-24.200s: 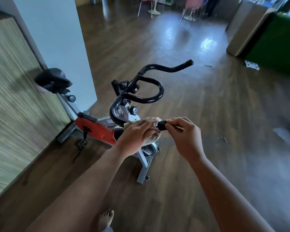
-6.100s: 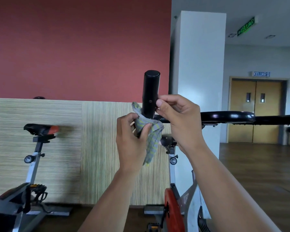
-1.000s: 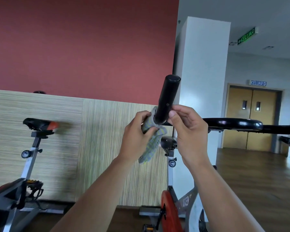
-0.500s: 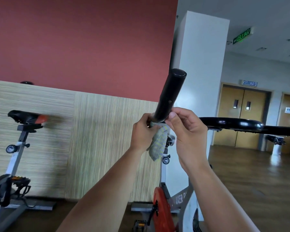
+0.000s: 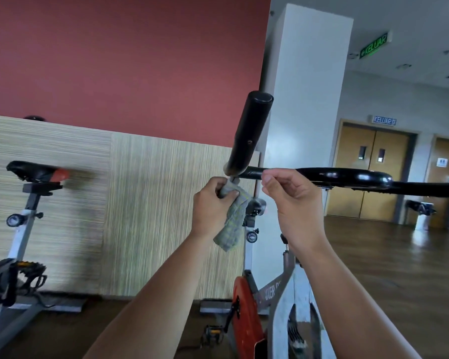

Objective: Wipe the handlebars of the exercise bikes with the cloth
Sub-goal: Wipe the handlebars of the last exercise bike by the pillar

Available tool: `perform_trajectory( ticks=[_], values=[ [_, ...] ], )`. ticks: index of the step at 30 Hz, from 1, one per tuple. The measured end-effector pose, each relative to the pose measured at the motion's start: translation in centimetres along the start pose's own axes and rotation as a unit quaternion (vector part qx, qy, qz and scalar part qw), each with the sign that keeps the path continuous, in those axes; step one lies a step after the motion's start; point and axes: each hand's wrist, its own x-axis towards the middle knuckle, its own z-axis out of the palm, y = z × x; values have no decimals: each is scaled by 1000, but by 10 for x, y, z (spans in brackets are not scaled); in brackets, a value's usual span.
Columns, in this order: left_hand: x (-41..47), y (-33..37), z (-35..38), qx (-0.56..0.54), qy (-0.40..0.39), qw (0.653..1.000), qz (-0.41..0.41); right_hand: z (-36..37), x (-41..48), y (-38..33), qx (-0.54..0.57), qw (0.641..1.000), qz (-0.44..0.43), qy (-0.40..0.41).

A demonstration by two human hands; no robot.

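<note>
The black handlebar's raised end grip (image 5: 249, 130) stands tilted in the middle of the view, and its cross bar (image 5: 347, 177) runs off to the right. My left hand (image 5: 213, 206) grips the grey-green checked cloth (image 5: 232, 224) bunched round the bar just below the grip, with the loose end hanging down. My right hand (image 5: 293, 203) hovers beside it in front of the cross bar. Its fingers are loosely curled, thumb and forefinger are apart, and it holds nothing.
The bike's grey frame (image 5: 285, 294) and red flywheel (image 5: 244, 325) stand below my arms. A second bike with a black saddle (image 5: 34, 172) is at the left by the wood-panelled wall (image 5: 145, 216). A white pillar (image 5: 306, 99) rises behind; doors (image 5: 373, 174) and wooden floor lie to the right.
My right hand has let go of the end grip and drawn away to the right. My left hand has slid the cloth down to the base of the grip.
</note>
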Motion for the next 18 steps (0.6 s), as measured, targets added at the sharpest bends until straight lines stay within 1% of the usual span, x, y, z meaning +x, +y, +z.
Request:
perform_trajectory(
  ticks=[6, 11, 14, 18],
  values=[
    [-24, 17, -11, 49, -31, 998, 15, -19, -20, 5, -121, 993, 1, -17],
    [-55, 43, -20, 90, -80, 992, 41, -50, -43, 9, -189, 980, 49, -22],
    [-78, 61, -21, 108, -114, 986, 55, -73, -58, 9, -249, 966, 60, -34],
    [-99, 77, -8, 140, -178, 972, 59, -107, -74, 8, -345, 935, 64, -56]
  ],
)
